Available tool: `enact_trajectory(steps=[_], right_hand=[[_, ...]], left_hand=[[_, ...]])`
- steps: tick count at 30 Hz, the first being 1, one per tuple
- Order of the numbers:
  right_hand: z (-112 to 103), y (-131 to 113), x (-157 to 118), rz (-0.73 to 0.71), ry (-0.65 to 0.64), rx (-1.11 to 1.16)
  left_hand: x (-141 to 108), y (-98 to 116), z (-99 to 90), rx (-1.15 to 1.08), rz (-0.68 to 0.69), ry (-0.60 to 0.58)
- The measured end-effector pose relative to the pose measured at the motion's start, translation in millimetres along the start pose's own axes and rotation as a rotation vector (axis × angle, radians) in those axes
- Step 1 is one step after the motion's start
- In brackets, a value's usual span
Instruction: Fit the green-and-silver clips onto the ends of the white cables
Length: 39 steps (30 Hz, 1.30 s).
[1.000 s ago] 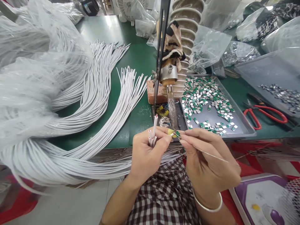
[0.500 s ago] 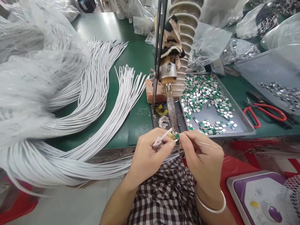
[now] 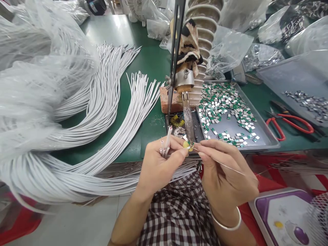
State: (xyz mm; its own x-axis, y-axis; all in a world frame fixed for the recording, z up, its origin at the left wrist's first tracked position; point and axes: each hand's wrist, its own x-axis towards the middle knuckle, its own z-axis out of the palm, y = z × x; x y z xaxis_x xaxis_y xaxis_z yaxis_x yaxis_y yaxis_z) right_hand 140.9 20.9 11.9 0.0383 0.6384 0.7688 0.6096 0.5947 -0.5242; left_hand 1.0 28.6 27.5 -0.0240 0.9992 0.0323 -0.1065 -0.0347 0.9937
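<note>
My left hand [image 3: 161, 167] is closed around several white cables [image 3: 168, 138], whose cut ends stick up between its fingers. At its fingertips sits a small green circuit board [image 3: 190, 144], right under the tip of a fixed soldering iron [image 3: 188, 114]. A yellow patch [image 3: 185, 145] shows beside the board; what it is I cannot make out. My right hand [image 3: 225, 174] pinches a thin solder wire [image 3: 228, 166], its end reaching the board by the iron's tip. The fingers partly hide the board and the cable end there.
Large bundles of white cables [image 3: 102, 136] lie at left, partly under plastic bags. A metal tray [image 3: 266, 140] of small circuit boards stands right of the iron. Beyond it are red-handled pliers [image 3: 294, 123] and a bin of metal parts [image 3: 271, 73]. A brick [image 3: 166, 102] sits behind the iron.
My right hand has moved slightly right and down, off the board, and now directs the solder wire at it. The cable ends in my left hand have tilted more upright.
</note>
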Motion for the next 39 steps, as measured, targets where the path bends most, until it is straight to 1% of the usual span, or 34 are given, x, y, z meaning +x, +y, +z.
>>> enact_trajectory(steps=[6, 10, 12, 14, 21, 26, 32, 35, 39], right_hand=[[1, -2, 2, -0.018, 0.005, -0.004], [-1, -2, 0, -0.001, -0.024, 0.029], [-2, -1, -1, 0.008, -0.028, 0.023], [-2, -1, -1, 0.013, -0.016, 0.003], [2, -3, 4, -0.015, 0.005, -0.003], [-1, -4, 0, 0.004, 0.000, 0.048], [-3, -1, -3, 0.016, -0.014, 0.075], [-3, 1, -5, 0.074, -0.029, 0.106], [-1, 3, -8, 0.219, -0.115, 0.145]], left_hand=[[1, -2, -0.3, -0.068, 0.011, 0.006], [1, -5, -3.0, -0.107, -0.041, -0.047], [2, -5, -3.7, -0.102, -0.070, -0.059], [3, -4, -3.3, -0.090, -0.081, -0.044], [4, -1, -3.2, -0.074, -0.022, -0.050], [1, -4, -5.1, -0.086, -0.062, -0.082], [1, -7, -3.1, -0.103, -0.090, -0.069], [0, -9, -2.2, -0.091, -0.079, -0.069], [-3, -8, -0.1, -0.014, -0.043, -0.089]])
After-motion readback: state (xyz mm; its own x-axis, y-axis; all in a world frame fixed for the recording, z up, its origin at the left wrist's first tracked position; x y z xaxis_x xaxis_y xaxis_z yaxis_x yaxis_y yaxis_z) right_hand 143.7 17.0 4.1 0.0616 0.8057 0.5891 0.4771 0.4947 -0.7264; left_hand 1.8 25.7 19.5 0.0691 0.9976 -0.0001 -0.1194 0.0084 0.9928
